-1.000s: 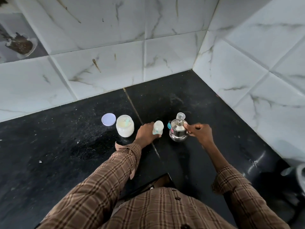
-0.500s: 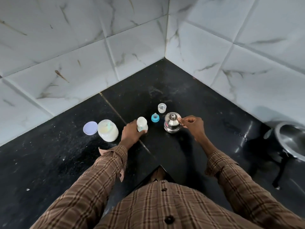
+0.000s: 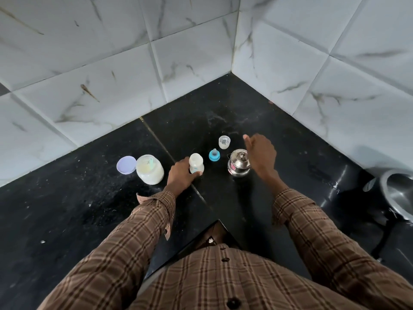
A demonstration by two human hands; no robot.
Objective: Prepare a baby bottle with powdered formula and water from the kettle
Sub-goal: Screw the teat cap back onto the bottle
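Observation:
A small baby bottle (image 3: 196, 164) with whitish contents stands uncapped on the black counter (image 3: 67, 209); my left hand (image 3: 181, 175) grips its base. Right of it lie the blue teat ring (image 3: 214, 155) and, farther back, the clear bottle cap (image 3: 224, 142). The small steel kettle (image 3: 238, 162) with its lid on stands to the right. My right hand (image 3: 260, 153) hovers just right of and above the kettle, fingers loosely apart, holding nothing. An open formula jar (image 3: 149, 169) with a scoop inside sits to the left, its lilac lid (image 3: 126, 164) beside it.
White marble-patterned tiled walls (image 3: 190, 52) meet in a corner behind the objects. A steel sink (image 3: 397, 193) is at the far right. The counter's inner corner edge (image 3: 218, 221) lies just in front of my body.
My right hand has let go of the kettle's handle and lifted up and back, beside the kettle. My left hand still holds the bottle. The view has shifted left.

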